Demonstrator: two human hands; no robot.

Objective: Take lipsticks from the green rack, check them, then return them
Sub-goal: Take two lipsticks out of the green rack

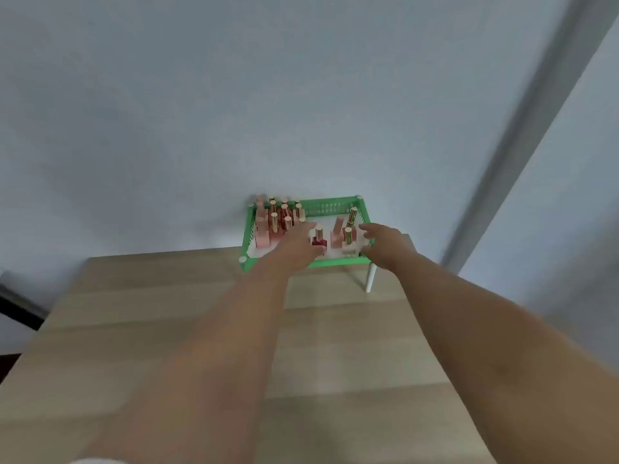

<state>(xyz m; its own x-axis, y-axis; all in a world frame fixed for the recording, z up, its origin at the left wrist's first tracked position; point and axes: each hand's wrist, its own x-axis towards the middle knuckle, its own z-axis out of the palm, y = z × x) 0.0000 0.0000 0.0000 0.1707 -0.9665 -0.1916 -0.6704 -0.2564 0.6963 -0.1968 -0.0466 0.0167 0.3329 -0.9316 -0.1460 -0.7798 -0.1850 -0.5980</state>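
Note:
A green rack (330, 201) on white legs stands at the far edge of the wooden table, against the wall. Several lipsticks (274, 219) with gold tubes and pink or red bases stand packed in its left half. A dark red lipstick (319, 241) stands mid-rack, and a few pink ones (348, 239) stand to its right. My left hand (294, 247) reaches over the rack's front rim, fingers spread beside the dark red lipstick, holding nothing. My right hand (385, 244) hovers at the rack's right front corner, fingers apart next to the pink lipsticks. The picture is blurred.
The wooden table (160, 316) stretches from me to the pale wall. A white rack leg (370, 277) shows below the rack's right corner. A grey vertical strip (522, 139) runs up the wall at the right. A dark object (16, 306) lies beyond the table's left edge.

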